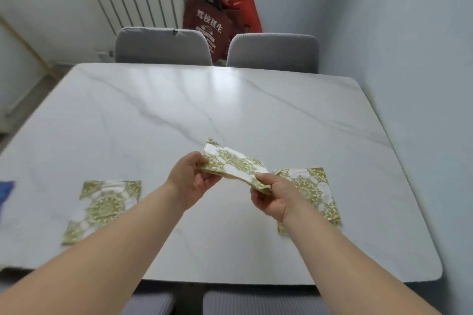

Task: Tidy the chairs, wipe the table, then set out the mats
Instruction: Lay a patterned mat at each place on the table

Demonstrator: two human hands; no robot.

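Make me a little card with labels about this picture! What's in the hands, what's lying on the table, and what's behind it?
In the hands: held mat, green-and-white pattern, above the table
Left hand: grips its left end
Right hand: grips its right end
Lying flat: near-left mat and near-right mat
Table: white, marble-look top
Far side: left grey chair and right grey chair, backs at the table's edge
Behind: white radiator, dark red tote bag hanging
One held mat or several: cannot tell
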